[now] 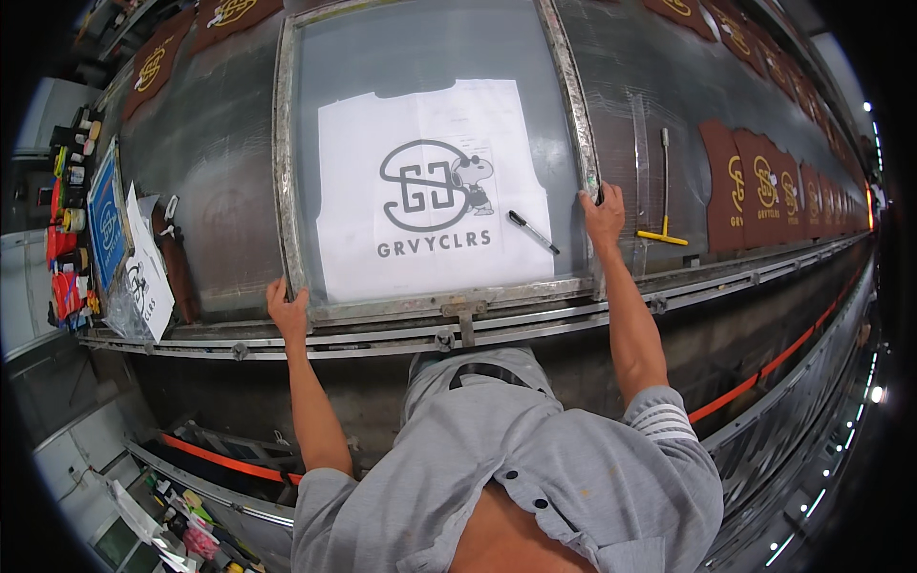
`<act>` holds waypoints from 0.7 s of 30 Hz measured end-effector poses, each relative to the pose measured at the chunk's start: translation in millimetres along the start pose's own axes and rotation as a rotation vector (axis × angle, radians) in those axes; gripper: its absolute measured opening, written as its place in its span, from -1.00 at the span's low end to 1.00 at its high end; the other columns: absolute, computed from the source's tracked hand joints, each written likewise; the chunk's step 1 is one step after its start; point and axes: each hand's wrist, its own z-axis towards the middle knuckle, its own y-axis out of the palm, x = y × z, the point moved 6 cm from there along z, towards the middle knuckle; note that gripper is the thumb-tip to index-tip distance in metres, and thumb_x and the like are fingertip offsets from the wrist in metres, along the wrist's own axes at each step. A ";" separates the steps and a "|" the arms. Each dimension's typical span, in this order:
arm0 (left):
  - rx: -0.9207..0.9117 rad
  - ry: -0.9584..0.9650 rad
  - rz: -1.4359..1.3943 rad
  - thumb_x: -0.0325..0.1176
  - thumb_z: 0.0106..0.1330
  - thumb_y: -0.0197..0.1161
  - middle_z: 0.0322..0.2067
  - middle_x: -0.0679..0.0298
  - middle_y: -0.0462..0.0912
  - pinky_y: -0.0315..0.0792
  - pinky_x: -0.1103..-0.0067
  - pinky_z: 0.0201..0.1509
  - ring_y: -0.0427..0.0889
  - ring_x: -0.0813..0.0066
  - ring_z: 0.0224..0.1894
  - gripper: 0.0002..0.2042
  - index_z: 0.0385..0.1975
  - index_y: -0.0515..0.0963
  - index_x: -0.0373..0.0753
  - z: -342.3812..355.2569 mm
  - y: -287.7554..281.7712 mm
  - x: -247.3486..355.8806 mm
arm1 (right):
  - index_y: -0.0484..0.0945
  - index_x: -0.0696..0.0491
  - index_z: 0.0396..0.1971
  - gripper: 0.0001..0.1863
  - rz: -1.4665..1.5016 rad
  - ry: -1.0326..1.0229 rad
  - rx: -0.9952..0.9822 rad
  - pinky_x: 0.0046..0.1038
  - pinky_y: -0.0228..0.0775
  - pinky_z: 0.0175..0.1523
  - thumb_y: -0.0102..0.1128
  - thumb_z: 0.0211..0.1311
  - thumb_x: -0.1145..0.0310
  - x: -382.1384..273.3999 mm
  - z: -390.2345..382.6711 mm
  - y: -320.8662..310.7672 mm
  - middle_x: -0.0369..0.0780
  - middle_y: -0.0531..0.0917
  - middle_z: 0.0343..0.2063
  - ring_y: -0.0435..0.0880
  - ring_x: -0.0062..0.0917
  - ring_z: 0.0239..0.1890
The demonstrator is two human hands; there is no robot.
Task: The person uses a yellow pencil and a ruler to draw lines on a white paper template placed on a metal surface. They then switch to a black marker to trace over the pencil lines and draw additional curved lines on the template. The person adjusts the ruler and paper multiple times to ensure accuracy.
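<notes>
A large screen-printing frame (pixel 284 143) with a worn metal rim lies on the long table in front of me. My left hand (pixel 287 307) grips its near left corner. Farther up its right side, my right hand (pixel 603 218) has its fingers closed around the rim. Within the frame is a white shirt-shaped paper sheet (pixel 349 215), printed with a dark round emblem, a cartoon dog and lettering. A black-and-clear marker pen (pixel 533 232) rests slantwise on the sheet's lower right. Neither hand touches the paper or the pen.
Right of the frame lies a yellow T-shaped tool (pixel 661 237) with a pale handle. Brown printed garment pieces (pixel 764 191) line the table beyond it. At left stand a small blue screen (pixel 112 224), a printed sheet (pixel 150 277) and several containers. A metal rail (pixel 382 336) edges the table.
</notes>
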 end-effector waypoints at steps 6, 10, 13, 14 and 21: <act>0.040 0.050 0.030 -0.47 0.09 0.42 -0.05 0.09 0.54 0.40 0.42 0.15 0.54 0.18 -0.01 -0.54 0.06 0.62 -0.37 -1.6 5.0 -2.4 | 0.61 0.23 -0.01 -0.47 -0.021 -0.043 0.029 -0.20 0.45 0.07 0.44 0.12 0.17 13.8 3.1 3.6 -0.05 0.61 -0.11 0.61 -0.09 -0.04; 0.055 0.070 0.069 -0.44 0.07 0.44 -0.08 0.11 0.57 0.40 0.41 0.16 0.54 0.16 0.00 -0.52 0.06 0.63 -0.35 -5.8 7.1 0.6 | 0.62 0.23 -0.02 -0.45 -0.025 -0.017 0.016 -0.17 0.44 0.10 0.45 0.10 0.14 19.5 5.1 4.3 -0.05 0.62 -0.08 0.61 -0.10 0.01; 0.046 0.044 0.064 -0.42 0.06 0.44 -0.10 0.12 0.59 0.40 0.39 0.16 0.53 0.16 0.00 -0.52 0.05 0.64 -0.34 -5.4 4.2 4.5 | 0.62 0.22 0.00 -0.44 -0.041 -0.018 0.004 -0.17 0.45 0.11 0.45 0.10 0.13 22.5 6.1 5.9 -0.04 0.62 -0.06 0.61 -0.09 0.01; 0.048 0.052 0.075 -0.42 0.05 0.45 -0.11 0.12 0.59 0.40 0.38 0.16 0.53 0.16 0.00 -0.52 0.05 0.64 -0.34 -5.8 5.5 7.1 | 0.62 0.22 0.00 -0.44 -0.039 -0.018 -0.001 -0.17 0.45 0.11 0.45 0.10 0.13 23.8 6.7 6.5 -0.03 0.63 -0.06 0.61 -0.09 0.01; 0.044 0.039 0.079 -0.41 0.03 0.45 -0.13 0.14 0.57 0.40 0.38 0.15 0.51 0.16 -0.01 -0.52 0.04 0.65 -0.34 -3.1 5.9 10.5 | 0.62 0.22 0.01 -0.46 -0.029 -0.037 0.006 -0.16 0.45 0.12 0.45 0.12 0.15 25.3 6.8 6.9 -0.03 0.62 -0.05 0.61 -0.07 0.02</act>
